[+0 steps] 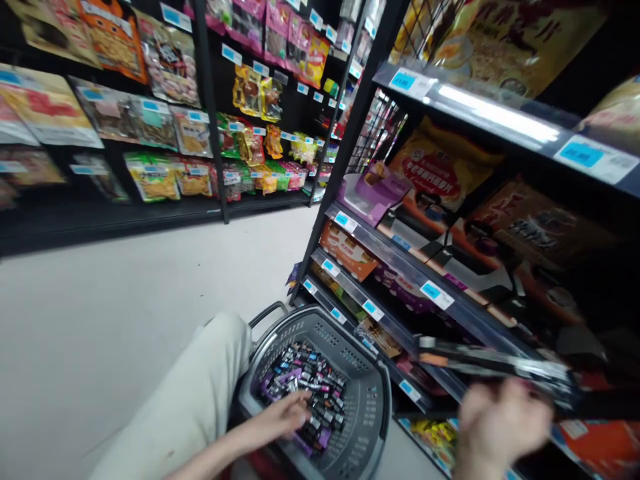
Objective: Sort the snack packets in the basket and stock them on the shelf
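Note:
My right hand is closed, blurred by motion, on a long narrow black packet with a silvery end and an orange patch. It holds the packet in front of the rack's lower shelves. Reaching into a grey plastic basket, my left hand hovers over or touches a heap of small stick-like packets, mostly black with purple, blue and silver bits. Its fingers are loosely bent and partly apart, with nothing visible in them.
A dark shelf rack with price tags, bagged goods and boxes rises close on the right. Across the pale floor stands another rack of hanging snack bags. My bent leg is left of the basket.

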A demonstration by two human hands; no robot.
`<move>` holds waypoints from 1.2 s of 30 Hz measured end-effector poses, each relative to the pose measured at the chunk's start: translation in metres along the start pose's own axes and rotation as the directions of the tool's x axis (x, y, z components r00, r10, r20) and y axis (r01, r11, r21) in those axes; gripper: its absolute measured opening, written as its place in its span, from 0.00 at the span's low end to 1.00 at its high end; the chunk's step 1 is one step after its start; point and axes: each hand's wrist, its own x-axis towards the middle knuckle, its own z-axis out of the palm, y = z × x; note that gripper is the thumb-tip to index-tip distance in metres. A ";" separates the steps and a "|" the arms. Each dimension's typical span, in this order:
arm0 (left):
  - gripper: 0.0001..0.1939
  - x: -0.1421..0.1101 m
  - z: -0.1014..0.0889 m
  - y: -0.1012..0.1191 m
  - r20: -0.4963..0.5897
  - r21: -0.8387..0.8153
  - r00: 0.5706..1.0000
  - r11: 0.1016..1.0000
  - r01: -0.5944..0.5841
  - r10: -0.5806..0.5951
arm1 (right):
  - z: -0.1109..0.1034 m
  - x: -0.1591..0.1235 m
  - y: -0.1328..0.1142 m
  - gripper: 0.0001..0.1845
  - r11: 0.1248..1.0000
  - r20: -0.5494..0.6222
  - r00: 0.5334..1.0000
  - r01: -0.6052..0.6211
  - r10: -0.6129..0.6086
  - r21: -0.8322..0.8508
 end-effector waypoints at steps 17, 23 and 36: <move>0.26 -0.019 -0.004 0.001 -0.213 -0.093 0.964 0.979 -0.181 0.158 | 0.033 -0.195 0.074 0.25 0.630 0.722 0.594 -0.722 0.354 0.286; 0.26 -0.027 -0.003 0.009 -0.246 0.153 0.948 0.973 -0.170 0.204 | 0.024 -0.188 0.076 0.20 0.756 0.774 0.579 -0.619 0.256 0.213; 0.24 -0.029 -0.006 0.011 -0.287 0.150 0.955 0.988 -0.030 0.073 | 0.007 -0.182 0.070 0.26 0.735 0.905 0.363 -0.673 0.224 0.087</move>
